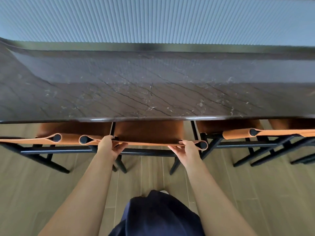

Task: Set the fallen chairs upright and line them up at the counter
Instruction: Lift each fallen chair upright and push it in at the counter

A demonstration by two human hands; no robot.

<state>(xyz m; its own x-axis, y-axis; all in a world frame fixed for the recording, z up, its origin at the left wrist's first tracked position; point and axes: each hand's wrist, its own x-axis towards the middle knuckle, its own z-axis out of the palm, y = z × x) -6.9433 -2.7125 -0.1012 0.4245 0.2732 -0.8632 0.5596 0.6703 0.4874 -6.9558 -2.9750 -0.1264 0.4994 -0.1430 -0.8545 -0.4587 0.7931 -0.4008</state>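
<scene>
Fingers (121,147) of left hand (109,145) and right hand (187,148) grip under the middle chair's backrest (150,143).

A ribbed, pale blue-grey wall (153,17) fills the far side, its fine vertical grooves running edge to edge. Below lies a floor (255,184) of light beige planks, evenly lit.

ribbed wall panel (153,19) across top of view, pale blue-grey, fine vertical flutes; dark glossy band (144,47) along its lower edge. floor (264,193): light wood-look planks, thin seams running away from camera. navy fabric (160,217) bottom centre, white shoe tip (164,191) just past its far edge
</scene>
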